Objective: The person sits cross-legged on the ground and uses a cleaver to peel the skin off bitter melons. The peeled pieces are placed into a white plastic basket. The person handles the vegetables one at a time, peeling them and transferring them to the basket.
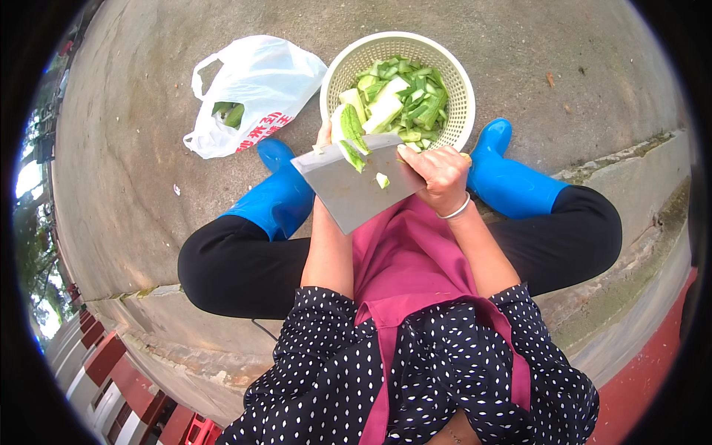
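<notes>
My right hand (443,171) grips a broad steel cleaver (364,194) at its handle end, with the blade across my lap side of the basket. Mostly hidden behind the blade, my left hand (324,135) holds a piece of pale-fleshed green gourd (349,123) against the cleaver's far edge. A partly cut slice leans over the blade, and a small chip sticks to the flat of it. Just beyond lies a round cream plastic colander basket (465,83), holding many chopped green pieces (431,103) and a few larger pale chunks (385,105).
Left of the basket, a white plastic bag (272,72) bearing red writing shows green vegetables (235,115) through its opening. My blue rubber boots (270,194) stand on the concrete ground (128,167), either side of the work. A raised concrete edge (628,158) runs at the right.
</notes>
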